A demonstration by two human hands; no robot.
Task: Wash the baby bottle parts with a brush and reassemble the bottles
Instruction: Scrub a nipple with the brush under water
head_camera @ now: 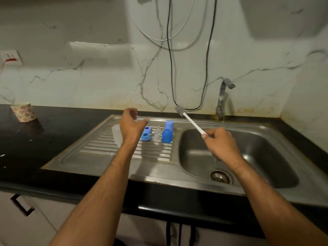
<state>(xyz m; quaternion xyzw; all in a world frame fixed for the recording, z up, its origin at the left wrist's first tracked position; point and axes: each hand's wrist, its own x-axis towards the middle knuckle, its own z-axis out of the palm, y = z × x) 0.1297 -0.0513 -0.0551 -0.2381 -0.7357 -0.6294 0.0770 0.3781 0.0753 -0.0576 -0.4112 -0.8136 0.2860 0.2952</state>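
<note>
My right hand point(221, 144) grips the white handle of a bottle brush point(190, 120), whose grey bristle head points up and left over the sink's back edge. Over the ribbed drainboard point(99, 150) my left hand point(132, 126) hovers, fingers loosely spread, holding nothing. Just right of it lie two blue collar rings point(146, 135), clear teats point(157, 133) and two blue caps point(167, 133). A clear bottle point(116, 133) lies partly hidden behind my left wrist.
The steel basin point(266, 157) with its drain point(220, 176) sits to the right, under a tap point(222, 96). Cables hang down the marble wall behind. A flowered paper cup point(23, 111) stands on the black counter at far left.
</note>
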